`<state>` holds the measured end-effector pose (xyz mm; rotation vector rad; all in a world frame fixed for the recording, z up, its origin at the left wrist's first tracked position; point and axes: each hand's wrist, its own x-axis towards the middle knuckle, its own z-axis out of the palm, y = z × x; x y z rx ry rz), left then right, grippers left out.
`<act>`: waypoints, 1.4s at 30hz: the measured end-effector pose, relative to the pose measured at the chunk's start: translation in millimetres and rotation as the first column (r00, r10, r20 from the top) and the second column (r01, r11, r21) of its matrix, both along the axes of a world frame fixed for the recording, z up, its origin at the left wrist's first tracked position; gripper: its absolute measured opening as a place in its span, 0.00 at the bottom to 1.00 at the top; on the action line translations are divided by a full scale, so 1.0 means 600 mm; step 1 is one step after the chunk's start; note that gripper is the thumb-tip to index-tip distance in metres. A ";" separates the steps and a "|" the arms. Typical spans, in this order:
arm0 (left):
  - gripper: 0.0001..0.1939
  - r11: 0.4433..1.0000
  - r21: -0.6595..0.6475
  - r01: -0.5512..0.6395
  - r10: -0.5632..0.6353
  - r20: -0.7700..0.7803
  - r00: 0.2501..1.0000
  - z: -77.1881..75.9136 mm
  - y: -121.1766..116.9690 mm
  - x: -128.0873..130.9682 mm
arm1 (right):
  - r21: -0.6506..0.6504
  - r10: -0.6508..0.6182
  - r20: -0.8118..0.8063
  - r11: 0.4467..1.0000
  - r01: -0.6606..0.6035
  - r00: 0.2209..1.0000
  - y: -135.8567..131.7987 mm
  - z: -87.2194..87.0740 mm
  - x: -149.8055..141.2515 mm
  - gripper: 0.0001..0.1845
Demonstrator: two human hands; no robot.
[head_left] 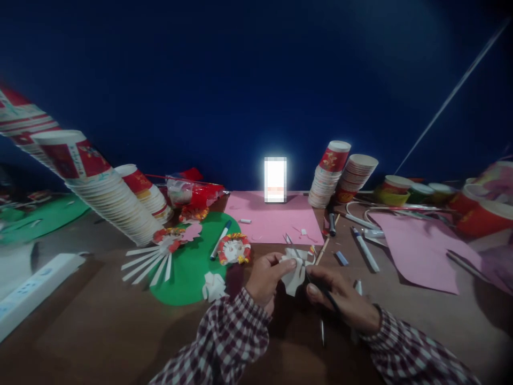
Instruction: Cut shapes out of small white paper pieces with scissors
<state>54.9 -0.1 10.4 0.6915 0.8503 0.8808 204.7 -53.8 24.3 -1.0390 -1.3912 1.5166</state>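
Near the middle of the table, my left hand (265,278) pinches a folded piece of white paper (294,275) between thumb and fingers. My right hand (340,294) grips a pair of scissors (303,262) by its dark handles, and the blades lie against the paper's upper edge. Part of the blades is hidden behind the paper. Left of my left hand, a crumpled white paper piece (214,286) and a red-and-yellow cut-paper ring (234,249) rest on a green sheet (180,291). A fan of white paper strips (150,262) spreads beside them.
Stacked paper cups (108,192) lean at the left, and more cup stacks (326,176) stand at the back right. A bright phone-like screen (275,180) stands behind a pink sheet (276,230). Markers (365,249) lie to the right. A white power strip (36,289) is at far left.
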 end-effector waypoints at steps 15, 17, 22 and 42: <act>0.15 0.990 0.138 -0.032 0.042 -0.072 0.997 0.001 0.003 -0.002 | 0.008 -0.010 0.035 1.000 0.010 0.999 0.002 -0.004 0.002 0.19; 0.15 0.990 0.136 -0.043 0.056 -0.094 0.994 0.000 0.004 -0.002 | 0.015 -0.007 0.036 1.000 0.006 0.999 0.002 -0.006 0.003 0.19; 0.15 0.994 0.101 -0.031 0.043 -0.123 0.992 -0.001 0.004 -0.001 | -0.048 0.010 0.005 0.999 -0.010 1.000 0.000 -0.016 0.005 0.21; 0.16 0.992 0.119 -0.044 0.061 -0.138 0.989 0.007 0.002 -0.001 | -0.065 -0.011 0.027 0.998 0.012 1.000 -0.001 -0.014 0.005 0.24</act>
